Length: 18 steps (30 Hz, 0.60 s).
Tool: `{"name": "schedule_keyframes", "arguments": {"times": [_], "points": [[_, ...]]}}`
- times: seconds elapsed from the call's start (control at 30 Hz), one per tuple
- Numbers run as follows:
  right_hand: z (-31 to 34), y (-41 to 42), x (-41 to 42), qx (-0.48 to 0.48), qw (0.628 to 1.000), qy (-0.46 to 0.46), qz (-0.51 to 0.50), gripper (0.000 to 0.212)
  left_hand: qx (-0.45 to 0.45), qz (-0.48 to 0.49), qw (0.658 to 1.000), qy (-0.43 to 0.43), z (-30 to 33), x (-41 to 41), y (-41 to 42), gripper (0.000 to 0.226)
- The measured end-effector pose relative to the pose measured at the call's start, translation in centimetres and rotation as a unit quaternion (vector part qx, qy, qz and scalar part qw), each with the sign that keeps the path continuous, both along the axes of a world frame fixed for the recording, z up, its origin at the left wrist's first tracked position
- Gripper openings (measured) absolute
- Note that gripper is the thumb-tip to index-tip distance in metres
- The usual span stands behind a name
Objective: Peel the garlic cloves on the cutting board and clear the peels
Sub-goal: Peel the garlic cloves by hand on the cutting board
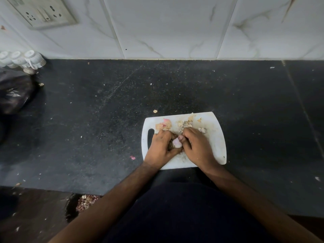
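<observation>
Both hands pinch one garlic clove over the cutting board, lower centre of frame.
Left hand cups it, right hand thumb works the skin. Clove likely light, firm, slick; grip ends. Loose peels papery, gather gently.

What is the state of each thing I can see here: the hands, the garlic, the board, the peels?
Left hand: curled, holds the garlic clove.
Right hand: thumb pinches the same clove.
Garlic clove: between both hands, partly peeled, pale flesh shows.
Cutting board: flat on the counter, dirty.
Peels: loose, scattered on the board's far side.
Cups: upside down by the wall.
</observation>
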State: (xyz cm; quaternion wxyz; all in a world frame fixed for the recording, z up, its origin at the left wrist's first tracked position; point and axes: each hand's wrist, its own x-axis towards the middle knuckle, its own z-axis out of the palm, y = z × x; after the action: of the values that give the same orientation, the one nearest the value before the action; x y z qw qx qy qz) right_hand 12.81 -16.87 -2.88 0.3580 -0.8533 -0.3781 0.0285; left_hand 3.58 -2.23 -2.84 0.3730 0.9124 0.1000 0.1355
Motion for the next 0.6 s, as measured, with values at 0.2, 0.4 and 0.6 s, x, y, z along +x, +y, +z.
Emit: {"name": "schedule_keyframes", "arguments": {"times": [0.2,0.4,0.6], "points": [[-0.9,0.1,0.0,-0.041,0.998,0.02,-0.051,0.008,-0.018,0.007,1.0,0.021,0.3,-0.1,0.0,0.039],[-0.2,-1.0,0.2,0.083,0.989,0.122,-0.027,0.021,-0.019,0.005,1.0,0.023,0.3,-0.2,-0.1,0.038],[-0.5,-0.9,0.2,0.121,0.985,0.116,0.031,0.006,-0.029,0.01,0.999,0.025,0.4,-0.1,-0.1,0.039]]}}
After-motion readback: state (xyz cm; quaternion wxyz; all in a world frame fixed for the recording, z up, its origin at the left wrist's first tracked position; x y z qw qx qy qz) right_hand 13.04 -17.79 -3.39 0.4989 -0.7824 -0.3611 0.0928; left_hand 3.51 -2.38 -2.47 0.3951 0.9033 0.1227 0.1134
